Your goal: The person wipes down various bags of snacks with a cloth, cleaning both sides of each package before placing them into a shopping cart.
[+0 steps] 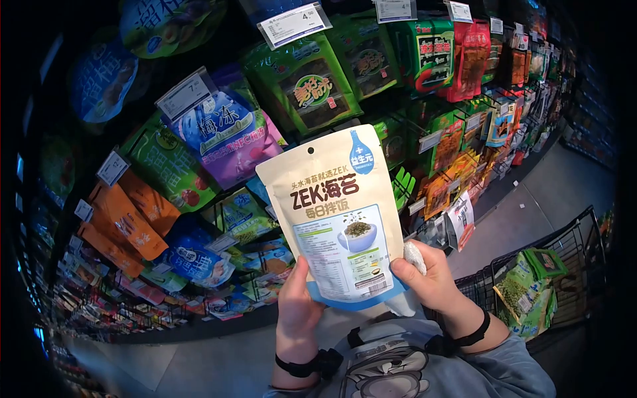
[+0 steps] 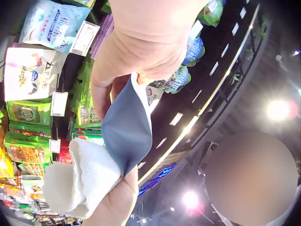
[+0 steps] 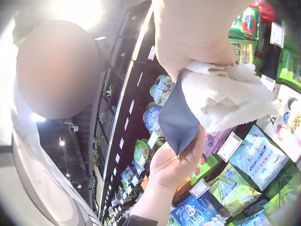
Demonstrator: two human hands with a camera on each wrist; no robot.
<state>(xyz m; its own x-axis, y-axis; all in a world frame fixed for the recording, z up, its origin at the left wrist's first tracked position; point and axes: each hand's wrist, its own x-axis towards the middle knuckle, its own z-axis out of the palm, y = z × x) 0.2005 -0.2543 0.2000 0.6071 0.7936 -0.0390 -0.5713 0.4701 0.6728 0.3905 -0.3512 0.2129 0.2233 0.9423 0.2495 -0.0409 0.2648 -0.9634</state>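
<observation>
A beige seaweed pouch (image 1: 332, 219) with a blue bottom band is held up in front of the chest, its printed panel facing the head camera. My left hand (image 1: 295, 292) grips its lower left edge, thumb along the front. At the lower right edge my right hand (image 1: 431, 275) pinches the pouch, thumb on the front. That hand also holds a crumpled white cloth (image 3: 225, 94) against the pouch's side. Both wrist views look at the pouch's dark blue bottom (image 2: 127, 127), folded to a point, between the two hands.
Racks of hanging snack packs, among them a green seaweed pack (image 1: 315, 86) and orange packs (image 1: 126, 215), fill the front and left, with price tags (image 1: 295, 25) above. A black wire cart (image 1: 574, 292) holding green bags (image 1: 524, 292) stands at the right on grey floor.
</observation>
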